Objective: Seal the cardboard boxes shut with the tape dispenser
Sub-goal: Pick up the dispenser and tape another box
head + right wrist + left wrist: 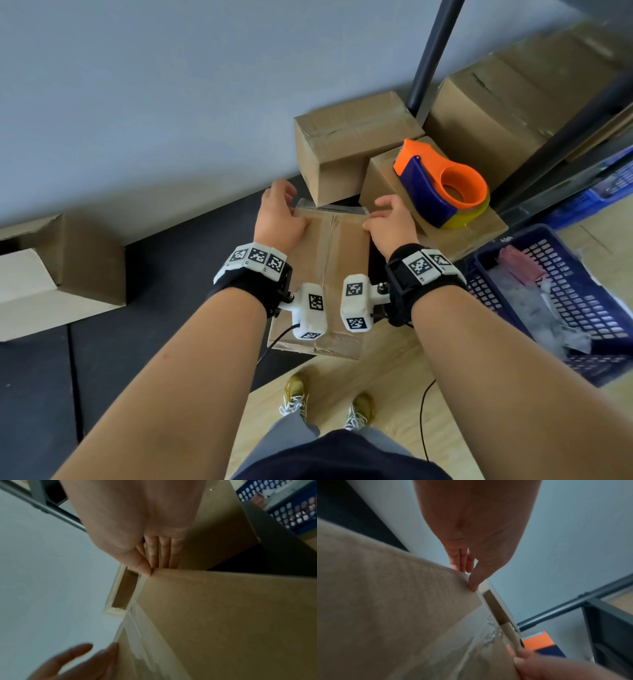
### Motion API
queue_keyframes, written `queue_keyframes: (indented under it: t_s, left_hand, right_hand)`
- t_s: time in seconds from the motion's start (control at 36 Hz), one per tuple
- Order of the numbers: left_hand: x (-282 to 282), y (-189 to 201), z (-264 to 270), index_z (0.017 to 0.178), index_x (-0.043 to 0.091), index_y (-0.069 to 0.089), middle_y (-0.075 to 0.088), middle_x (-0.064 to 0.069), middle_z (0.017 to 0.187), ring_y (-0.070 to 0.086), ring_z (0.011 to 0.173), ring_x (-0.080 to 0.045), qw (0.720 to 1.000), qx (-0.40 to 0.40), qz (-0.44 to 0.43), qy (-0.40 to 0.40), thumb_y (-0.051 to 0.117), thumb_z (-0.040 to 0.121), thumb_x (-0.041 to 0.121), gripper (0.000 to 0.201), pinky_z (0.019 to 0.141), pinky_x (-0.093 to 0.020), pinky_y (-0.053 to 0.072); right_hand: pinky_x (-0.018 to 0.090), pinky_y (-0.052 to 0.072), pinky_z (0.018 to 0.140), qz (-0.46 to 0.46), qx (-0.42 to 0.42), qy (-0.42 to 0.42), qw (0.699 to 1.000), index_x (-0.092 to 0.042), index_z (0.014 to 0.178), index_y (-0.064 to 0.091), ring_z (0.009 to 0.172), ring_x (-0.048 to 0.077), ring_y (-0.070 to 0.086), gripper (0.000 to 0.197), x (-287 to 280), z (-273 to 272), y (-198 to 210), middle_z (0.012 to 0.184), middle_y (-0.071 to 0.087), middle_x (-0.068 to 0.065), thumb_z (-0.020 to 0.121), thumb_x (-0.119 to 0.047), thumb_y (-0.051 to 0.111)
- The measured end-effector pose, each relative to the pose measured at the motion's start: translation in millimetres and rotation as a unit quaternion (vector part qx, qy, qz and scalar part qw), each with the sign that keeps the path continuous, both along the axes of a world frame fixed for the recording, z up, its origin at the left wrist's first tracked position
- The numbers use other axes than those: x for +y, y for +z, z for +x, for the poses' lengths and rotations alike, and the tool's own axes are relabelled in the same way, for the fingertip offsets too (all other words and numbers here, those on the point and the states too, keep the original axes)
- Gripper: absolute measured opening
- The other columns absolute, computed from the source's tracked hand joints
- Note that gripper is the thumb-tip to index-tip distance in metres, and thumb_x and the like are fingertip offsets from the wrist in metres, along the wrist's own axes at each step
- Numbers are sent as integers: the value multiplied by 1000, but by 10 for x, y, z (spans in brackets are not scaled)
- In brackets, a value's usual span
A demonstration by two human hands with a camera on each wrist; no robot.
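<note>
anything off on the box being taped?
Yes. The clear tape strip juts loose past the far edge of the brown cardboard box, not stuck down, and looks wrinkled on top. The left hand and right hand pinch that edge's corners.

Black wrist bands (255, 287) behind left grip (279, 219) and right grip (390, 224), each topped with white blocks (257, 257) bearing black-white square codes. White coded camera pods (356, 303) on inner wrists; black cable (279, 337) off left pod. Grey trousers (291, 442), dark top (342, 459), gold sneakers (296, 394), white laces.
</note>
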State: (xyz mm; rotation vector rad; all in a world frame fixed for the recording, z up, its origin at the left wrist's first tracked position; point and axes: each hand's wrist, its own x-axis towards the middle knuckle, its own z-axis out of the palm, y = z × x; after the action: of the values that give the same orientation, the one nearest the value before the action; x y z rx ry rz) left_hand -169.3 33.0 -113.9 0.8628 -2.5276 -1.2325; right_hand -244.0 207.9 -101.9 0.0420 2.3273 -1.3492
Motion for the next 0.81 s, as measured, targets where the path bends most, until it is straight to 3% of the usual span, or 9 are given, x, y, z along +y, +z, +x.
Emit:
queue_keyframes:
  t_s: [0.06, 0.11, 0.22, 0.31, 0.42, 0.53, 0.67, 0.75, 0.81]
  left_hand:
    - [1, -8, -5, 103, 23, 58, 47, 3, 114, 55, 88, -11, 999, -11, -20, -36, 59, 86, 12, 20, 67, -13, 37]
    - [-23, -34, -10, 107, 24, 63, 46, 4, 115, 53, 94, -11, 998, -34, -21, -57, 57, 89, 15, 21, 75, -16, 38]
    - [-91, -69, -15, 120, 21, 62, 49, 2, 124, 53, 106, -12, 994, -88, 18, -61, 55, 92, 23, 29, 83, -22, 38]
    - [-112, -60, -11, 125, 18, 58, 56, -1, 123, 56, 105, -15, 990, -103, 83, -54, 56, 93, 25, 32, 82, -24, 40]
    - [-127, -57, 33, 125, 18, 59, 60, 3, 116, 56, 99, -11, 988, -81, 128, -40, 59, 93, 26, 33, 82, -23, 41]
    - [-77, -100, 112, 120, 25, 63, 63, 6, 115, 58, 101, -10, 983, -34, 182, 15, 61, 91, 29, 30, 83, -23, 44]
    - [-8, -126, 165, 107, 35, 70, 68, 12, 106, 62, 99, -6, 975, 4, 212, 68, 67, 85, 32, 23, 91, -27, 50]
    - [-40, -119, 154, 106, 31, 73, 69, 15, 102, 62, 96, -1, 977, 11, 198, 78, 73, 81, 31, 25, 88, -22, 48]
    - [-87, -90, 120, 108, 27, 72, 69, 14, 103, 61, 96, -1, 983, -8, 174, 54, 74, 81, 31, 28, 90, -24, 49]
  right_hand:
    - [29, 47, 84, 10, 34, 30, 999, -24, 121, 55, 101, 17, 60, 38, 18, 20, -4, 113, 62, 0, 91, -1, 59]
    - [29, 48, 83, 19, 47, 54, 997, -25, 116, 60, 99, 16, 60, 33, 15, 42, -13, 110, 62, -1, 93, -2, 56]
    - [37, 51, 97, 4, 22, 35, 999, -23, 112, 68, 104, 16, 62, 27, 2, 68, -14, 109, 66, -4, 94, -9, 54]
    - [42, 53, 98, -17, -5, 23, 1000, -22, 107, 69, 103, 17, 63, 22, -3, 60, -9, 107, 68, -3, 93, -12, 56]
    - [43, 53, 100, -36, -27, 13, 999, -29, 98, 69, 106, 17, 64, 21, 1, 54, -9, 110, 69, -2, 92, -12, 57]
    - [43, 50, 103, -37, -49, 22, 998, -26, 115, 70, 111, 17, 62, 29, 7, 73, -32, 117, 68, -3, 94, -17, 52]
    - [34, 54, 87, -51, -75, 36, 995, -23, 106, 68, 103, 19, 64, 26, 43, 50, -13, 108, 68, 2, 98, -9, 48]
    - [42, 55, 94, -36, -62, 43, 996, -27, 96, 66, 103, 23, 65, 25, 25, 31, -23, 104, 68, 3, 97, -8, 49]
    - [44, 53, 98, -24, -60, 49, 997, -27, 96, 67, 103, 21, 64, 26, 11, 18, -11, 105, 68, 2, 96, -7, 49]
